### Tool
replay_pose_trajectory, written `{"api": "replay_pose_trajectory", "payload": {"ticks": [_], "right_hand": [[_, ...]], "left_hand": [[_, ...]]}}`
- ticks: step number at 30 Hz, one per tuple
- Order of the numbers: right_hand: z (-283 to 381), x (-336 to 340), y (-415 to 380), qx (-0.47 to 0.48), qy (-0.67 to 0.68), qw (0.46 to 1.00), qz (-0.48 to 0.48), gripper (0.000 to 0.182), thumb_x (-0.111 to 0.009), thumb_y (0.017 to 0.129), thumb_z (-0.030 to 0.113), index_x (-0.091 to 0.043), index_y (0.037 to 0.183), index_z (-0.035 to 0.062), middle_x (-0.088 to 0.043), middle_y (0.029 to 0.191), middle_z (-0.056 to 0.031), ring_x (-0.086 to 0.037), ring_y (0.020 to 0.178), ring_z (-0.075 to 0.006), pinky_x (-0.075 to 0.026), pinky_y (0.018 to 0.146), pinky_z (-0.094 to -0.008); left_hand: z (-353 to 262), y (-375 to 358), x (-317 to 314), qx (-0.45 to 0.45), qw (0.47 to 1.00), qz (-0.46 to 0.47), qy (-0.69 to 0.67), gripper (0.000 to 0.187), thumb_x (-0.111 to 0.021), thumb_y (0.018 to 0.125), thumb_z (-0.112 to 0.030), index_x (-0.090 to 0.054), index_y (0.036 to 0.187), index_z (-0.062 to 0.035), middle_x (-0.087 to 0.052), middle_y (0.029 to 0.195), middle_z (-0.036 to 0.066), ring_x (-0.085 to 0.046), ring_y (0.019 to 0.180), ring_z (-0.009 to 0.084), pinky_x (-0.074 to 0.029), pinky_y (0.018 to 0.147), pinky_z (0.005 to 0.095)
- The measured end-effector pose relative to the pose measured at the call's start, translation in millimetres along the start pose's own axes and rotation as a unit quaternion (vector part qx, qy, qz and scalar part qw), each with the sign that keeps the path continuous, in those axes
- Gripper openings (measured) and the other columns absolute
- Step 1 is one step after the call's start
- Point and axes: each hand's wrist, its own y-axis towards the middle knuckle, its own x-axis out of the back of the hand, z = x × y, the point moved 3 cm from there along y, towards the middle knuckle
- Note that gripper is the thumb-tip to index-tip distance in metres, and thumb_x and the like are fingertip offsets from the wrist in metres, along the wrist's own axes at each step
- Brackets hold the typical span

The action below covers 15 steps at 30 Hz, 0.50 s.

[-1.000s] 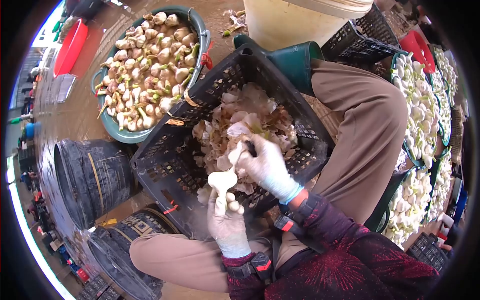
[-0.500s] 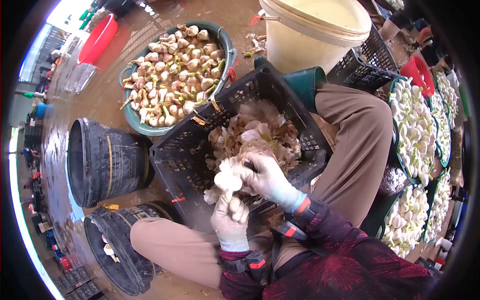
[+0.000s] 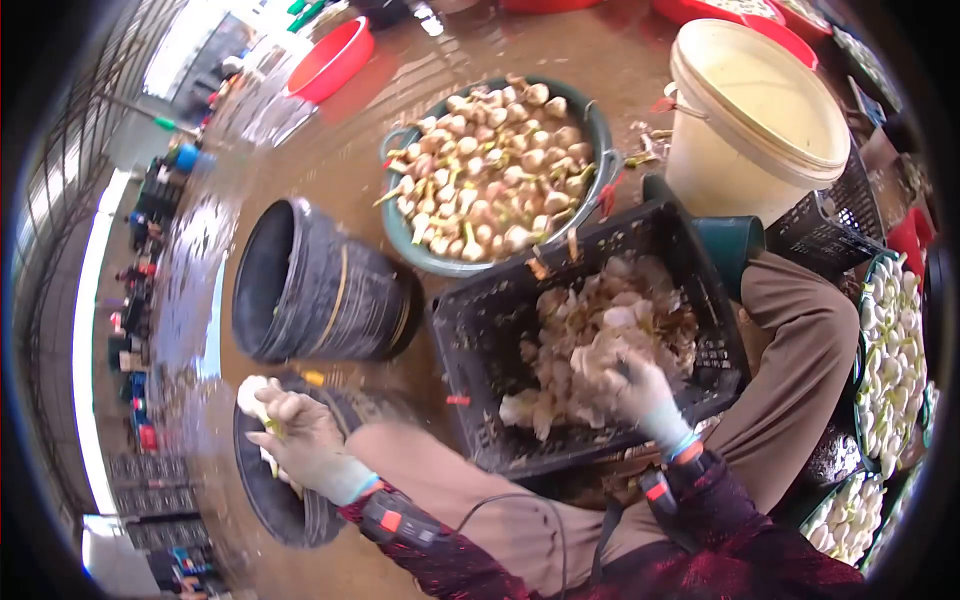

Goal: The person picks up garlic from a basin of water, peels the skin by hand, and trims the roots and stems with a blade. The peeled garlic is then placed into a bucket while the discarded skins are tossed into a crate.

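My left hand (image 3: pixel 305 440) is closed around a garlic bulb (image 3: pixel 254 396), white and peeled, with its stem toward my palm. It is over the mouth of a dark bucket (image 3: pixel 318 520) beside my knee, where a few pale pieces show inside. My right hand (image 3: pixel 648 400), gloved like the left, reaches low into a black crate (image 3: pixel 480 405) and overlaps the heap of papery garlic skins (image 3: pixel 565 350). Its fingers are blurred among the skins, so I cannot tell whether they grip any.
Beyond the crate stands a green tub (image 3: pixel 440 262) of unpeeled garlic. Another dark bucket (image 3: pixel 345 290) is left of the crate, and a large cream bucket (image 3: pixel 730 155) is at its far right. Tubs of peeled garlic (image 3: pixel 888 370) line the right side. A red basin (image 3: pixel 332 60) lies farther off.
My hands have parted: the left carried the peeled garlic bulb leftward over the bucket, while the right dropped away from it to the skins in the crate. The view has swung left.
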Motion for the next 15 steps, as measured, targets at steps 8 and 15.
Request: {"api": "replay_pose_trajectory", "payload": {"ticks": [8,15], "right_hand": [[3.1,-3.4,11.5,-0.063,-0.045,0.994,0.073,0.019,-0.065,0.082,0.011,-0.059,0.095,-0.0012,-0.061,0.084,-0.0235,-0.060,0.081,-0.0411,-0.048,0.070,-0.0444],[-10.6,-10.6,28.8,-0.140,-0.044,0.980,0.133,0.018,-0.065,0.083,0.016,-0.057,0.088,0.0006,-0.059,0.075,-0.0213,-0.058,0.072,-0.0422,-0.046,0.063,-0.0467]], "left_hand": [[233.7,174.4,90.0,0.325,0.726,0.010,0.606,0.030,-0.065,0.083,-0.010,-0.060,0.110,-0.0001,-0.066,0.084,0.006,-0.061,0.066,0.0137,-0.050,0.060,0.0251],[314.0,250.8,210.5,0.388,0.341,0.136,0.845,0.021,-0.076,0.075,-0.013,-0.065,0.087,-0.0006,-0.064,0.071,0.004,-0.057,0.054,0.0125,-0.048,0.048,0.0280]]}}
